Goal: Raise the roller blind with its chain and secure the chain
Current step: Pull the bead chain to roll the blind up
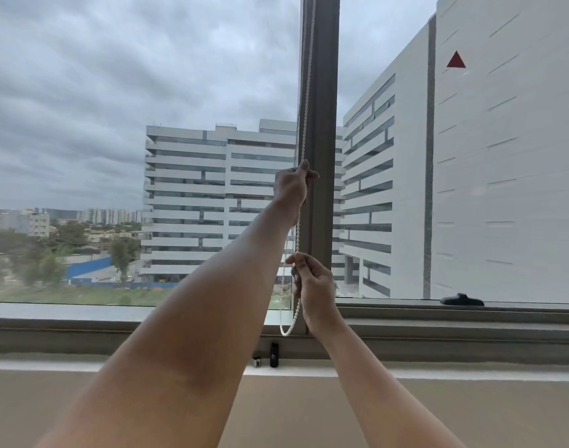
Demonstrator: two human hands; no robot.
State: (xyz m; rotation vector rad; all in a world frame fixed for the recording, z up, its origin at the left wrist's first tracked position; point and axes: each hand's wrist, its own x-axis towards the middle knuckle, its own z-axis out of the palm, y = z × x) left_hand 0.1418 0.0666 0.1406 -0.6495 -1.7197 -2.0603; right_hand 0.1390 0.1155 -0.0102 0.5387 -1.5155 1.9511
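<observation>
The white bead chain (297,236) hangs down beside the grey window mullion (323,92), and the bottom of its loop lies in front of the lower frame (438,328). The left hand (293,185) reaches high, its grip clenched round the chain. Lower down, the right hand (314,282) pinches the same chain between thumb and fingers.

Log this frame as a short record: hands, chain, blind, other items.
left hand: grips the chain high up, beside the mullion
right hand: pinches the chain lower down
chain: white beads, running up along the mullion; its loop hangs free below the right hand
blind: not in view
secured: not yet
other: black item on the sill; black handle on the right frame
</observation>
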